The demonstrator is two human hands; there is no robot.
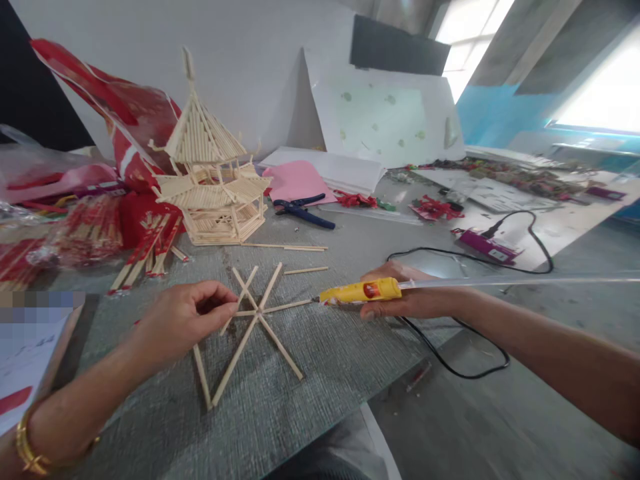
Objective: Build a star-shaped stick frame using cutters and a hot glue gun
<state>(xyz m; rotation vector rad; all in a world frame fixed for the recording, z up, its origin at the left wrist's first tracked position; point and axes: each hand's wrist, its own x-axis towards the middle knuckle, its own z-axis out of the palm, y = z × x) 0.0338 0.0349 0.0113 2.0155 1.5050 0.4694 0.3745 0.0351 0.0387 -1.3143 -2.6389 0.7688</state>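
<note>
Several wooden sticks (243,355) lie on the grey table, joined at a centre like spokes. My left hand (183,320) is at the left side of this star, thumb and forefinger pinched on the end of one stick. My right hand (395,293) is closed round a yellow glue gun (357,291), its nozzle at the outer end of the right-hand spoke. A clear glue stick (480,281) extends from the gun's back. Another stick (203,377) meets the lower left spoke's end. One short loose stick (306,271) lies above the right spoke.
A stick-built pagoda (215,193) stands behind the star, with dark blue pliers (305,211) beside it. Bundled sticks (150,250) in red wrappers lie at the left. A black cable (453,373) loops past the table's right edge; a purple box (487,245) sits further back.
</note>
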